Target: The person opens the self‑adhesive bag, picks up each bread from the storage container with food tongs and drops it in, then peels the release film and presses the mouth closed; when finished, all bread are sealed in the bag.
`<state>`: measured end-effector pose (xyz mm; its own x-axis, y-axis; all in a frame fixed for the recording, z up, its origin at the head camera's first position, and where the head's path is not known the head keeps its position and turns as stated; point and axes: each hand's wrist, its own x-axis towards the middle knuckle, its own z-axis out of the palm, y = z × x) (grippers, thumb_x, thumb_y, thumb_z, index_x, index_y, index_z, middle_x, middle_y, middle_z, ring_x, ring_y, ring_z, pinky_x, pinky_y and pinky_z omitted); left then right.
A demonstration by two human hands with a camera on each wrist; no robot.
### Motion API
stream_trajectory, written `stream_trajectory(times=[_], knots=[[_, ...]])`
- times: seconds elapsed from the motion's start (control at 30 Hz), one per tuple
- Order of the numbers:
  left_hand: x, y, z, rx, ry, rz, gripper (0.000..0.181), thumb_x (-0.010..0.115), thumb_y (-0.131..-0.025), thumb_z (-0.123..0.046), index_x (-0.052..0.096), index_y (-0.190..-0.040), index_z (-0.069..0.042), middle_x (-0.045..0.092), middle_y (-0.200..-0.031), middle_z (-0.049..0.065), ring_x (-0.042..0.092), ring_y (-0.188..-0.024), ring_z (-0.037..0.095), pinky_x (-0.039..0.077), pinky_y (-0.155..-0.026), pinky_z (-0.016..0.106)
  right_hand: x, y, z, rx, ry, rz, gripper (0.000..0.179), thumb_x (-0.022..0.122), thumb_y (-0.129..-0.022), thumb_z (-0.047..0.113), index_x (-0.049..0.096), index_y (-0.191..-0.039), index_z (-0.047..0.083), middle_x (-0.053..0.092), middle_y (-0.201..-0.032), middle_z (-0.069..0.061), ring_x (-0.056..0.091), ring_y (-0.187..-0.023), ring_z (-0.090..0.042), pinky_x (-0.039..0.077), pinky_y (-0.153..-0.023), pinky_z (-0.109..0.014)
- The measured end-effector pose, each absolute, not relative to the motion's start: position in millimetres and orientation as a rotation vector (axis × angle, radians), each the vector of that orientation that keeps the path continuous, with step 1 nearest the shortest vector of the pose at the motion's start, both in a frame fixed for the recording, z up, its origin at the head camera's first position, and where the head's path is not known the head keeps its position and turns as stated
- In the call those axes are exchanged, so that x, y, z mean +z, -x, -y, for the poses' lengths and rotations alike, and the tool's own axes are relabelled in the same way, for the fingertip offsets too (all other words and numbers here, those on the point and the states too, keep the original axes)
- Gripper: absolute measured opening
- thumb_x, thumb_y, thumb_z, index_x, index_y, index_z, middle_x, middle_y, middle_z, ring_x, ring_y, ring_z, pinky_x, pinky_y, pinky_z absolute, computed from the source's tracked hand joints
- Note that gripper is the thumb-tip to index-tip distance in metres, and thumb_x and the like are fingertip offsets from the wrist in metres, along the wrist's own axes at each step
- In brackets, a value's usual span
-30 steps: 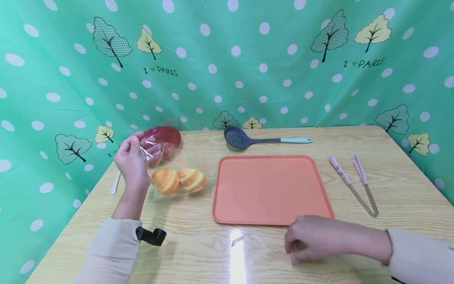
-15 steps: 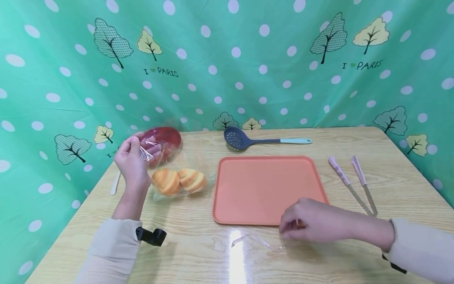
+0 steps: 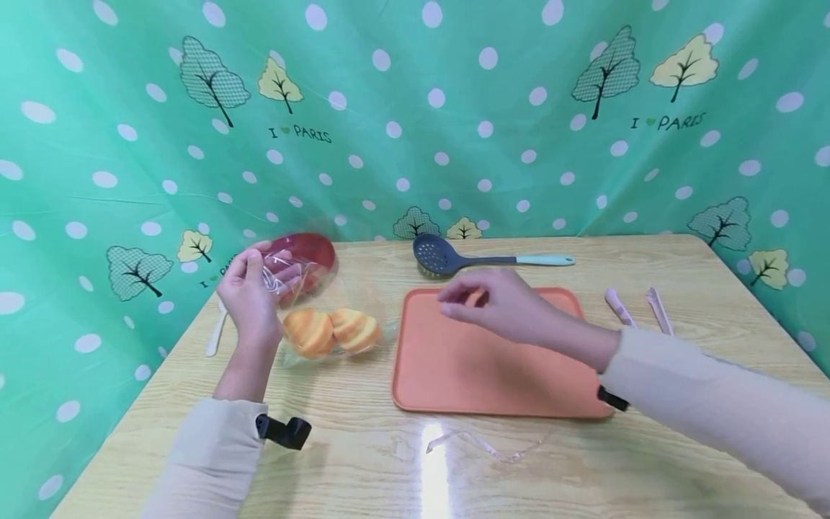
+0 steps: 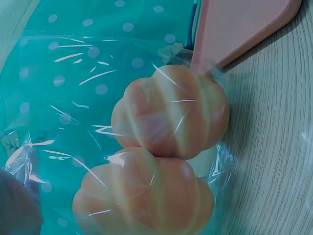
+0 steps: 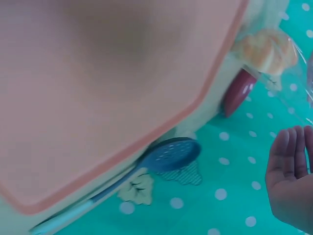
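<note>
My left hand (image 3: 249, 295) pinches the top of a clear plastic bag (image 4: 88, 98) and holds it up at the left. Two striped bread rolls (image 3: 333, 331) sit side by side in the bottom of the bag; the left wrist view shows them close. Above the orange tray (image 3: 447, 375) is my right hand (image 3: 496, 303), its fingers loosely bent, with nothing visible in them. A thin clear strip (image 3: 483, 445) lies crinkled on the table in front of the tray.
Behind the bag stands a dark red bowl (image 3: 318, 252), with a white handle (image 3: 217, 335) near it. A blue skimmer (image 3: 436, 254) lies behind the tray. Tongs (image 3: 660, 310) lie to the right, partly hidden by my right sleeve. A polka-dot curtain (image 3: 369, 122) borders the table.
My right hand has left the clear strip at the table's front and moved up and leftward over the tray. My left hand and the bag have stayed nearly still.
</note>
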<state>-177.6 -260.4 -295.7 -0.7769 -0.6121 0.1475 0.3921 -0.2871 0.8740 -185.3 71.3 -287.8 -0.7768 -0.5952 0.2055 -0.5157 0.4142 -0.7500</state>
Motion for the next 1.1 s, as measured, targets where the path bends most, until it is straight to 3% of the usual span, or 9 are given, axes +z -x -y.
stream_trajectory(times=[0.47,0.57,0.77,0.97,1.1], knots=[[-297.5,178.9,261.4,-2.081,-0.286,1.325,0.025,0.053,-0.107,-0.016,0.069,-0.112,0.002,0.072,-0.086,0.012,0.074,-0.064,0.02,0.061,-0.059,0.03,-283.7,224.4,10.8,-1.703,0.871,-2.459,0.033,0.077,-0.093,0.028,0.072,-0.121,0.013,0.071,-0.107,0.003,0.063,-0.099,-0.013,0.053,-0.082,-0.031],[-297.8,179.1,261.9,-2.089,-0.291,1.319,0.024,0.053,-0.107,-0.017,0.07,-0.11,0.0,0.072,-0.087,0.013,0.074,-0.065,0.021,0.061,-0.06,0.03,-283.9,228.3,20.9,-1.732,0.885,-2.469,0.028,0.077,-0.094,0.029,0.074,-0.118,0.015,0.073,-0.105,0.006,0.064,-0.098,-0.01,0.054,-0.083,-0.03],[-299.5,177.2,268.5,-2.097,-0.233,1.366,0.03,0.055,-0.106,-0.018,0.065,-0.122,0.005,0.075,-0.087,0.011,0.074,-0.069,0.019,0.061,-0.063,0.029,-285.1,231.4,31.3,-1.788,0.845,-2.505,0.017,0.075,-0.095,0.028,0.079,-0.105,0.014,0.075,-0.098,0.005,0.066,-0.092,-0.011,0.054,-0.076,-0.03],[-305.7,172.0,285.9,-2.075,-0.063,1.494,0.036,0.06,-0.103,-0.023,0.064,-0.128,0.003,0.078,-0.092,0.008,0.076,-0.076,0.018,0.061,-0.07,0.026,-286.9,235.2,30.7,-1.909,0.788,-2.378,0.016,0.073,-0.097,0.02,0.076,-0.106,0.008,0.076,-0.096,-0.002,0.069,-0.087,-0.016,0.058,-0.077,-0.035],[-311.9,168.8,299.1,-2.08,0.066,1.542,0.036,0.06,-0.103,-0.023,0.066,-0.123,0.007,0.078,-0.096,0.01,0.076,-0.079,0.019,0.061,-0.073,0.029,-287.2,237.7,29.5,-1.972,0.77,-2.313,0.015,0.072,-0.097,0.016,0.075,-0.105,0.004,0.075,-0.096,-0.006,0.069,-0.088,-0.017,0.059,-0.077,-0.033]])
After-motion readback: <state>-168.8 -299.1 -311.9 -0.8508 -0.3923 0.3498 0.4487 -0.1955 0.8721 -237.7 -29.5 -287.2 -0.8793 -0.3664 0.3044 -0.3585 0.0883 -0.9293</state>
